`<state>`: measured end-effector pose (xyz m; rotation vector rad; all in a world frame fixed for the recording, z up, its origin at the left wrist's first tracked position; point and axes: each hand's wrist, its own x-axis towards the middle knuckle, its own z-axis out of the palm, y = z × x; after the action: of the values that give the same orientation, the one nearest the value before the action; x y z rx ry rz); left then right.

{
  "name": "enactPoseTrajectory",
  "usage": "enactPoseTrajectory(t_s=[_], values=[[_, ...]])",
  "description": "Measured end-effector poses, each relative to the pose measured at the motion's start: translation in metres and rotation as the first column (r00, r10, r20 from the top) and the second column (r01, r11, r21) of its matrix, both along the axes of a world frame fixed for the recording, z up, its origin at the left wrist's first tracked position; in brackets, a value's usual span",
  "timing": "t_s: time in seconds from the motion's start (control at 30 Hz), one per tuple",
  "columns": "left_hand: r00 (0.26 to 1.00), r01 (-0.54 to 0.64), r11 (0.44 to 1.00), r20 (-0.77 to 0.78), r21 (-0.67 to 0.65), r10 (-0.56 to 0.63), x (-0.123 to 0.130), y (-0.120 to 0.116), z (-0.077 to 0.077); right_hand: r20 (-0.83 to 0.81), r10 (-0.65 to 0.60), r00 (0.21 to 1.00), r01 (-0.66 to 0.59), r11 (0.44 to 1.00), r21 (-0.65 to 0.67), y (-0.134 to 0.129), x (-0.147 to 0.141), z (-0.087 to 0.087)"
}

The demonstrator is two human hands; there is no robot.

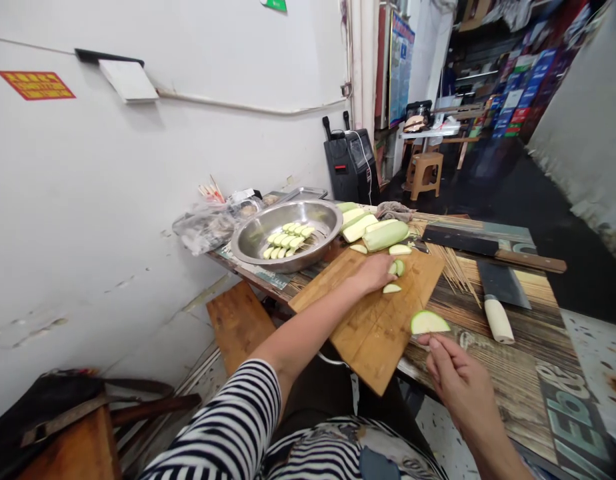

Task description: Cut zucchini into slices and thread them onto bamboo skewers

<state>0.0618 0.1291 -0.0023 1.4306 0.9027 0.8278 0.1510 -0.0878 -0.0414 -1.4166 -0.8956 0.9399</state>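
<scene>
On the wooden cutting board [358, 333], my left hand [374, 273] has its fingers closed on a few zucchini slices [399, 268]. One more half-round slice [392, 289] lies flat on the board just beside it. My right hand [455, 373] is pinched closed at the board's right edge. At its fingertips is a large half-round zucchini slice [430, 323] with green rind; whether a skewer runs through it I cannot make out. Behind the board lie peeled zucchini pieces [385, 236]. Skewered slices [288, 241] rest inside a steel basin [243, 257].
Bamboo skewers [453, 270] are spread to the right of the board. Beyond them lie a long knife [458, 240] and a white-handled cleaver [505, 287]. Plastic bags [208, 227] sit by the wall, left of the basin. A black speaker [352, 163] stands behind the table.
</scene>
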Motion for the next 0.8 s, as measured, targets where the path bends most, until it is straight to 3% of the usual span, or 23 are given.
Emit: enactPoseTrajectory(t_s=[0.1,0.2,0.3,0.4,0.53,0.8], values=[[1.000,-0.012,1.000,-0.021,0.008,0.012,-0.006,0.000,-0.001,-0.046,0.017,0.999,-0.018,0.999,-0.037,-0.003,-0.001,0.001],[0.987,0.026,0.966,0.161,-0.258,0.016,-0.018,-0.008,0.002,-0.093,0.061,0.994,-0.066,0.997,-0.051,-0.008,-0.005,0.004],[0.890,0.240,0.791,0.452,-0.563,0.051,-0.033,-0.023,0.007,-0.116,0.143,0.983,-0.152,0.986,-0.074,-0.012,-0.014,0.008],[0.815,0.304,0.683,0.553,-0.664,0.174,-0.046,-0.039,0.010,-0.052,0.199,0.979,-0.203,0.975,-0.086,-0.015,-0.024,0.010],[0.792,0.181,0.693,0.521,-0.698,0.319,-0.057,-0.053,0.013,0.024,0.231,0.973,-0.228,0.970,-0.087,-0.020,-0.029,0.008],[0.762,0.062,0.758,0.521,-0.650,0.384,-0.063,-0.063,0.022,0.049,0.268,0.962,-0.261,0.958,-0.117,-0.025,-0.031,0.010]])
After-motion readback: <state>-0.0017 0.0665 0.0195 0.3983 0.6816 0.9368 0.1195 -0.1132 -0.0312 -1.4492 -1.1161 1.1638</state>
